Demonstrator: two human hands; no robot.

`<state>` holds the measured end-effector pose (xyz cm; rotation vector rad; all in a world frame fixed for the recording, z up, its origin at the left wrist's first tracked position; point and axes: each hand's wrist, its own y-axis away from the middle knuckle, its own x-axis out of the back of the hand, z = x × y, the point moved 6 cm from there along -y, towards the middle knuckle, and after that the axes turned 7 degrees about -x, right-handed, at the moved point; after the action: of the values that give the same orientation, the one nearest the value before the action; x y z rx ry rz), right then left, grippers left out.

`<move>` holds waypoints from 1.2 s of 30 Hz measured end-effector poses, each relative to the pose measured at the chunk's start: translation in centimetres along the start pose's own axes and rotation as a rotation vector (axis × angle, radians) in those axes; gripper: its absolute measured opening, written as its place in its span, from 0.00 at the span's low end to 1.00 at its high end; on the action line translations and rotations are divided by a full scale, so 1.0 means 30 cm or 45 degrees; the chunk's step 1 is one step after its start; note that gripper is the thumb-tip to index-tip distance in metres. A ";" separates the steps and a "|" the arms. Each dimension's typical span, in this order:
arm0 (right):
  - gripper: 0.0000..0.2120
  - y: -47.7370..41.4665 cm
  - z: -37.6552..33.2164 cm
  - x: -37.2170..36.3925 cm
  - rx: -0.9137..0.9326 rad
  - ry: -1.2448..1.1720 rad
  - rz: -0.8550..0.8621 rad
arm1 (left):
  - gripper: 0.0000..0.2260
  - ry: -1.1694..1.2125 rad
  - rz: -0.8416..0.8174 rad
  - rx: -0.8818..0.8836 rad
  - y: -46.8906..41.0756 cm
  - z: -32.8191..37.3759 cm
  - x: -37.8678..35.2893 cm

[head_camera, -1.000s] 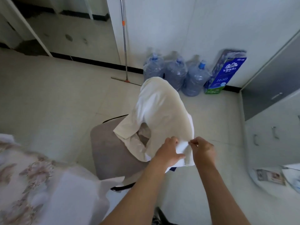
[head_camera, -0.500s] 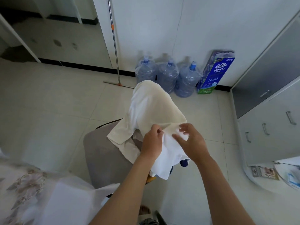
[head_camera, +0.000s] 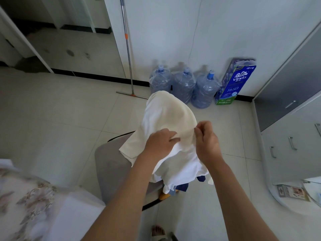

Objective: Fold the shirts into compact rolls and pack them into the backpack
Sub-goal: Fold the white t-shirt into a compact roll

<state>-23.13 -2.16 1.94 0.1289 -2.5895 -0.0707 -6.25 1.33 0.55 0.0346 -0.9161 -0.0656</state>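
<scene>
Head view: white shirt draped over the back of a grey chair, hanging down onto the seat, mid-frame. Both hands on its near side, close together but not touching.

Left hand palm down on the cloth. Fingers bent and tucked into a fold, cloth bunched under them, so it grips the shirt.

Right hand just right of it. Fingers curled tight, pinching the shirt edge at the top of the hand.

Below the shirt's hem a blue garment shows, plus a small orange bit under that; can't tell what the orange bit is.

Three water jugs stand in a row against the far wall, just beyond the shirt. Blue tissue pack leans upright at their right, touching the last jug. Squeegee stands against the wall left of the jugs.

Grey and white cabinets run along the right edge. Floral fabric lies lower left, blurred. A bare foot on the tile floor at the bottom, between the forearms.
</scene>
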 end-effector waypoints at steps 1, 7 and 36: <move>0.06 -0.002 -0.033 -0.009 0.046 0.035 -0.063 | 0.07 -0.005 0.090 0.003 -0.004 -0.005 0.024; 0.09 -0.083 0.039 -0.046 0.043 0.921 -0.053 | 0.10 0.146 0.330 0.097 0.019 -0.076 0.198; 0.05 0.790 -0.982 -0.777 0.793 -0.197 -0.596 | 0.23 0.150 1.438 0.560 1.467 -0.501 0.946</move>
<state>10.21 23.16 16.80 0.9826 -2.5870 0.5785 24.76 43.22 16.41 -0.0733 -0.7116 1.1738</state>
